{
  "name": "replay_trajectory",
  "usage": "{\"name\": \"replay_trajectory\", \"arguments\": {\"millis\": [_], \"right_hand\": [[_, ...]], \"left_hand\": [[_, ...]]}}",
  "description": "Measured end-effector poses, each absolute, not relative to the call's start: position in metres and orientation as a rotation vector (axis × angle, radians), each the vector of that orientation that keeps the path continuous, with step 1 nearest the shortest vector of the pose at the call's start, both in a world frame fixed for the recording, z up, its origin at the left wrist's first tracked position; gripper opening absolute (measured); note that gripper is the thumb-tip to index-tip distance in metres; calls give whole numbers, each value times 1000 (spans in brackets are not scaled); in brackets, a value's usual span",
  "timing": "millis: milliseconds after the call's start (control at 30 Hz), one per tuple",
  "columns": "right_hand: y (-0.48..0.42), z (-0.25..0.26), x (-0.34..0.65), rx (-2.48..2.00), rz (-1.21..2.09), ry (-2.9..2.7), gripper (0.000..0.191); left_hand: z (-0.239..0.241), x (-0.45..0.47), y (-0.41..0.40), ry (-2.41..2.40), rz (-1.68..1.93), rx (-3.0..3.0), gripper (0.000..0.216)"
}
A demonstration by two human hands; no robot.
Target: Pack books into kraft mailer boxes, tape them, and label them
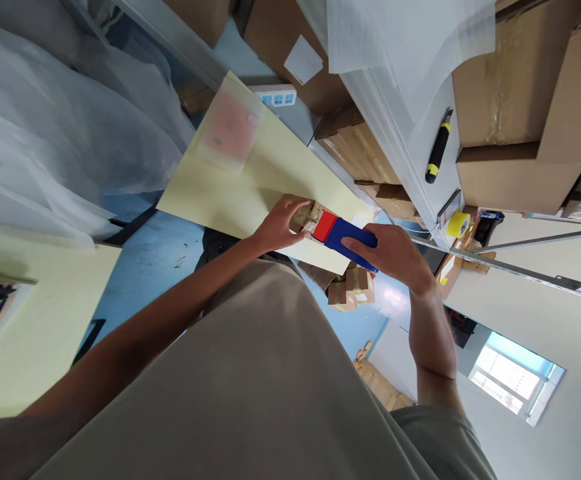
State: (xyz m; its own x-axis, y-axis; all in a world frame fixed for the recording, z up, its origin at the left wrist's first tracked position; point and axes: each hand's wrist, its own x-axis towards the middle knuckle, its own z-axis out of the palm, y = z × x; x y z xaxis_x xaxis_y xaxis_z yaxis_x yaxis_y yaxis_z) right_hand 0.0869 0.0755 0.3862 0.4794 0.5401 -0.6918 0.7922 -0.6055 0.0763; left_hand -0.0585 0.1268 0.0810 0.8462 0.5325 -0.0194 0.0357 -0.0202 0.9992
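Note:
In the middle of the head view, above a pale yellow tabletop [275, 167], my right hand [390, 253] grips a blue tool with a red end [340, 239], which looks like a tape dispenser. My left hand [279, 225] curls its thumb and fingers around a small brown cardboard-like piece [300, 217]. Shiny clear material, perhaps tape, shows where the red end meets this brown piece. The far side of the brown piece is hidden by my left fingers. On the same tabletop lies a flat reddish item in translucent wrap [228, 130].
A black and yellow utility knife [439, 147] and a yellow tape roll [458, 225] rest on the grey shelf to the right. Cardboard boxes [505, 80] stand there too. A power strip [275, 97] sits beyond the tabletop. White sheeting [70, 127] hangs at left.

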Motion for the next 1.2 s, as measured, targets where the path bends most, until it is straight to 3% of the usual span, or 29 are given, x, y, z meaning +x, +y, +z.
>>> {"name": "replay_trajectory", "arguments": {"millis": [367,567,967,1200], "right_hand": [[66,390,75,2262,-843,1074,58],[45,384,104,2234,-899,994,58],[4,304,166,2200,-1132,867,55],[-26,267,187,2257,-1240,994,54]], "left_hand": [[91,-37,135,342,187,1901,49],[86,-44,138,337,114,1912,62],[81,-51,140,374,46,1941,66],[112,-51,116,575,2,2070,59]]}}
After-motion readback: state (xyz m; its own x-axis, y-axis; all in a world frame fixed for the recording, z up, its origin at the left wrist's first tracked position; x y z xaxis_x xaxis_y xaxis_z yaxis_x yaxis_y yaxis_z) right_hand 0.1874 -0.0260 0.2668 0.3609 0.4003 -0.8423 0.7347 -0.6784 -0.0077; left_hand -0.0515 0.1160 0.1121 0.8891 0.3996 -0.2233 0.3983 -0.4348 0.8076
